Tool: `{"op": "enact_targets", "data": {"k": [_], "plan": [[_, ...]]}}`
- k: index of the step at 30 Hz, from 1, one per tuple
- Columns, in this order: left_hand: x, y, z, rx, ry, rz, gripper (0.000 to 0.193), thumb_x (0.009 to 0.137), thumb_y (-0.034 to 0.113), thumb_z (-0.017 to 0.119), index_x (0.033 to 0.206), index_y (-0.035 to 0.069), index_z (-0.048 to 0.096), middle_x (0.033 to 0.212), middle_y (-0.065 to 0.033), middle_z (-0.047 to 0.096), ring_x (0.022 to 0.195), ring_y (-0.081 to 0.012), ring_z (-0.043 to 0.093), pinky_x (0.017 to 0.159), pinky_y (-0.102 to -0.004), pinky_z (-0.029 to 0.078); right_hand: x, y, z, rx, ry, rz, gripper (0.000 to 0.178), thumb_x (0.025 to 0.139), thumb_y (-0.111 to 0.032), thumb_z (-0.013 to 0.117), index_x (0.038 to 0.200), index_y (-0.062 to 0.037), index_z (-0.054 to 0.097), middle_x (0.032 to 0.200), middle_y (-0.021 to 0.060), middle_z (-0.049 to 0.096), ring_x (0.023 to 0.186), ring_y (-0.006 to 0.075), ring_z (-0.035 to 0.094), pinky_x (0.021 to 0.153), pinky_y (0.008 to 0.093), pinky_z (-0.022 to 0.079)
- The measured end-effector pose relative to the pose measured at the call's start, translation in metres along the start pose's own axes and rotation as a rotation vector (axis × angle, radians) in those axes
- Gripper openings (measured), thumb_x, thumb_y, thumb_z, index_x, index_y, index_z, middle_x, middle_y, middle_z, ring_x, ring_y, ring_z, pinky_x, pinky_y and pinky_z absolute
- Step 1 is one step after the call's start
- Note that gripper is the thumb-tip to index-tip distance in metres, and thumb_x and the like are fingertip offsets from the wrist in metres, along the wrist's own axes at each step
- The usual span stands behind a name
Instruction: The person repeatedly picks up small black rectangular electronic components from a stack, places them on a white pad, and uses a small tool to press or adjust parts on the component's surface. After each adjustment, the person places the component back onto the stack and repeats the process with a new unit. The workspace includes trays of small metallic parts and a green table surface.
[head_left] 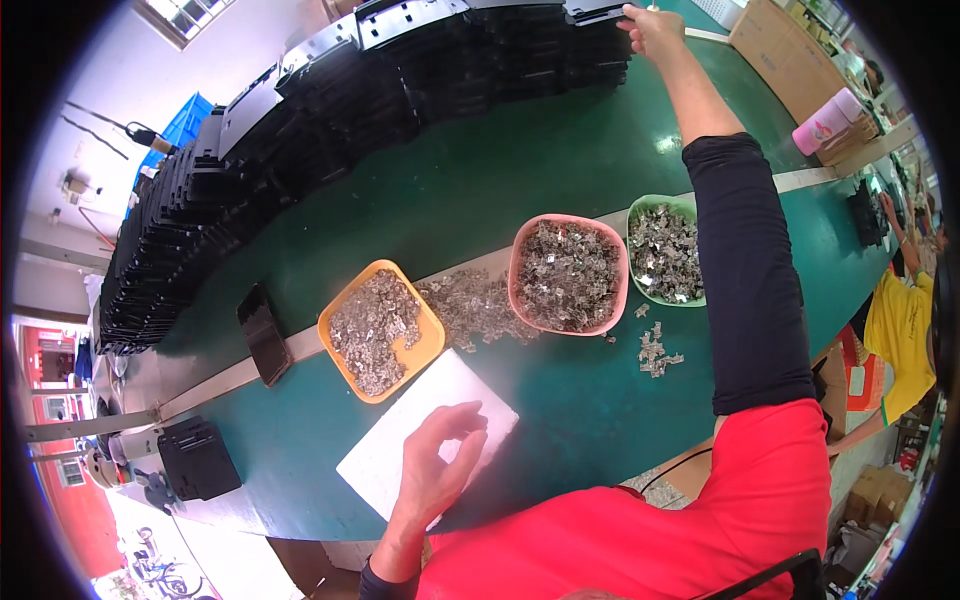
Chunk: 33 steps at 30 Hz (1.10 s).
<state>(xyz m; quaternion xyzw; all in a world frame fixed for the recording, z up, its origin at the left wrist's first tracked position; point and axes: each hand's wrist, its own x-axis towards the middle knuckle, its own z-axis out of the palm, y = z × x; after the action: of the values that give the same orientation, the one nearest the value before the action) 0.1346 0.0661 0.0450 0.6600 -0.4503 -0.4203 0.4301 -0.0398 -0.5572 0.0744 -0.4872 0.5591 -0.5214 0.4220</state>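
Black parts (440, 75), flat and plastic in appearance, are stacked in a long curved row along the far side and far left of the green bench (590, 420). The right hand (655, 35) is extended to the right end of this row, its fingertips at the edge of a part on top; whether they are gripping it or merely touching it cannot be told. The left hand (432, 470) is released and holds nothing, fingers curved and thumb apart from them, above a white sheet (375, 465) at the near side.

Three trays stand across the middle of the bench, each containing small metallic pieces: a yellow tray (427, 350) touching or just beside the sheet, a pink tray (621, 300) to its right, and a green tray (650, 297) next to the pink one, partly hidden by the right sleeve (750, 270). A loose heap of pieces (475, 305) lies between the yellow and pink trays; a smaller cluster (655, 352) lies near the green one. A dark, flat rectangular object (263, 335) lies left of the yellow tray
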Motion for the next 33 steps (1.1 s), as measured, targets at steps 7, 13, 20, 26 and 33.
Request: {"op": "enact_targets", "data": {"k": [7,13,20,26,33], "plan": [[-0.004,0.008,0.0,0.057,-0.048,-0.008,0.027,0.09,0.005,0.062,0.116,-0.002,0.061,0.096,-0.0109,0.067,0.09,-0.0171,0.066,0.081,-0.0291,0.052,-0.021,0.001,-0.013,-0.104,-0.042,-0.055,0.022,0.087,-0.025,0.068,0.092,-0.0065,0.057,0.079,0.0098,0.068,0.049,0.0098,0.049,0.041,0.0288,0.041],[-0.023,0.004,-0.004,0.02,-0.009,0.075,0.028,0.09,0.008,0.063,0.116,-0.001,0.061,0.092,-0.0105,0.067,0.084,-0.0175,0.066,0.076,-0.0285,0.052,-0.111,-0.024,-0.017,0.191,-0.186,-0.054,0.024,0.086,-0.028,0.071,0.098,-0.0096,0.061,0.07,0.0002,0.056,0.044,0.0072,0.037,0.04,0.0251,0.032],[-0.045,-0.007,-0.021,0.005,0.154,0.111,0.028,0.087,0.012,0.064,0.111,-0.001,0.062,0.089,-0.0156,0.065,0.071,-0.0252,0.064,0.067,-0.036,0.052,-0.351,0.005,-0.024,-0.037,-0.934,-0.454,0.025,0.098,-0.018,0.05,0.109,0.0003,0.063,0.063,0.0012,0.055,0.045,0.0104,0.049,0.045,0.0228,0.038],[-0.049,-0.056,-0.114,0.487,0.864,0.31,0.012,0.082,0.008,0.066,0.093,0.004,0.067,0.084,-0.0143,0.064,0.075,-0.0304,0.063,0.066,-0.0366,0.051,-0.563,0.043,-0.034,-0.414,-1.308,-0.922,0.024,0.088,-0.017,0.064,0.107,-0.0025,0.065,0.083,0.0146,0.068,0.068,0.0319,0.065,0.06,0.0408,0.052],[-0.113,-0.172,-0.332,0.789,1.834,-0.411,0.037,0.078,0.029,0.067,0.097,-0.001,0.057,0.092,-0.0193,0.06,0.092,-0.0345,0.057,0.087,-0.0451,0.047,-0.59,0.066,-0.027,-0.505,-1.096,-1.03,0.019,0.086,-0.017,0.065,0.101,-0.0059,0.066,0.078,0.0111,0.065,0.068,0.03,0.065,0.058,0.04,0.05]]}}
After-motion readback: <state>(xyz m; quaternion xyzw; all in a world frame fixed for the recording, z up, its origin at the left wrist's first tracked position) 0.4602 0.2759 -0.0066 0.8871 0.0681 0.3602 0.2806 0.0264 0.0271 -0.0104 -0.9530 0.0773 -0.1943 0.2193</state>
